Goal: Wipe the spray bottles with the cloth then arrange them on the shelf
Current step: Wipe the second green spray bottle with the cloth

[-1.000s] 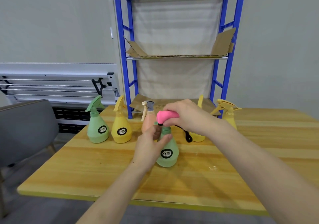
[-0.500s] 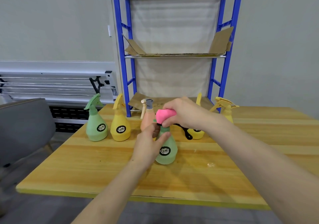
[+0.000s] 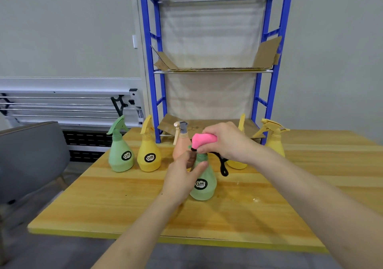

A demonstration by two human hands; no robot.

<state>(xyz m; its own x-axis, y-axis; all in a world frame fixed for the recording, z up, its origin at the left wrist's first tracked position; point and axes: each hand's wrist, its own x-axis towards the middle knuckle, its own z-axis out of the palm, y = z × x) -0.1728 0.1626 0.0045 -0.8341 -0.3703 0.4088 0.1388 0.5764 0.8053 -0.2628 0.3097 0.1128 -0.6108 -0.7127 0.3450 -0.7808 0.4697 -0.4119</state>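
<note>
A green spray bottle [image 3: 204, 182] stands on the wooden table [image 3: 128, 204] in front of me. My left hand [image 3: 182, 177] grips its neck and body from the left. My right hand [image 3: 224, 140] presses a pink cloth [image 3: 204, 140] with a black loop onto the bottle's top, hiding the trigger head. Behind stand a green bottle [image 3: 120, 148], a yellow bottle [image 3: 148, 150], a peach bottle [image 3: 181, 142], a yellow bottle [image 3: 237, 163] mostly hidden by my right wrist, and another yellow bottle [image 3: 274, 138]. The blue shelf [image 3: 213, 70] rises behind them.
Cardboard sheets line the shelf levels [image 3: 267, 53]. A grey chair [image 3: 31, 155] stands left of the table. A white folded rack [image 3: 66, 105] leans against the wall at the left. A small wet spot [image 3: 256, 199] lies on the table right of the held bottle.
Both hands stay on the green bottle; the pink cloth shifts slightly over its top. The view has drifted a little.
</note>
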